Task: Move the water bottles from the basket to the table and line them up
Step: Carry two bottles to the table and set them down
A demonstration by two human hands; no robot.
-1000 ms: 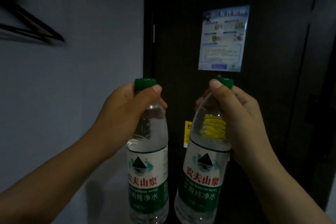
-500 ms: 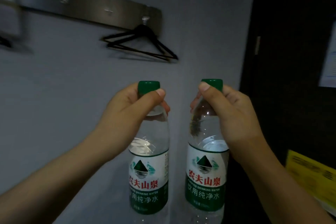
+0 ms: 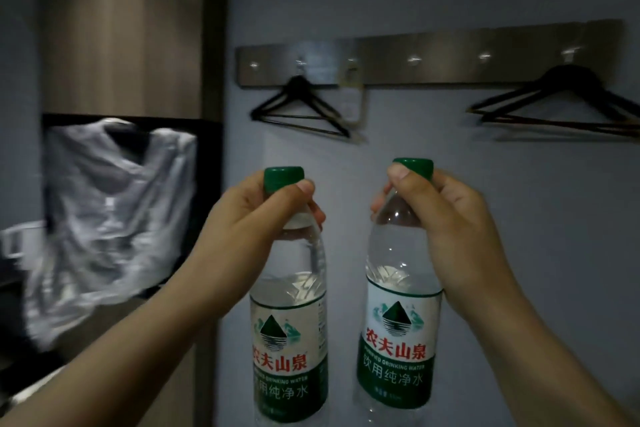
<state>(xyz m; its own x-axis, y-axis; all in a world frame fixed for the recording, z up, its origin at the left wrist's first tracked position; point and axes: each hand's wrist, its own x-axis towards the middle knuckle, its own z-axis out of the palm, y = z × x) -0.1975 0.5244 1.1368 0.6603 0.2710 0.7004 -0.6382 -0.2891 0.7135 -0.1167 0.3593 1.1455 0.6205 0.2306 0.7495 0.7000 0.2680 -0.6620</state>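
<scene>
Two clear water bottles with green caps and white-and-green labels hang upright in front of me, side by side. My left hand (image 3: 252,229) grips the left bottle (image 3: 289,340) by its neck just under the cap. The right bottle (image 3: 398,333) is held the same way, my right hand (image 3: 450,236) wrapped round its neck. A gap separates the two bottles. Neither the basket nor the table is in view.
A grey wall with a metal hook rail (image 3: 429,59) faces me, with black hangers at left (image 3: 298,107) and right (image 3: 568,97). A white plastic bag (image 3: 107,218) hangs in a dark recess at the left, below a wooden panel (image 3: 117,28).
My view has swung left: the dark door and poster have left the frame, and the hook rail, hangers and plastic bag have come in. Both hands keep their grip on the bottles.
</scene>
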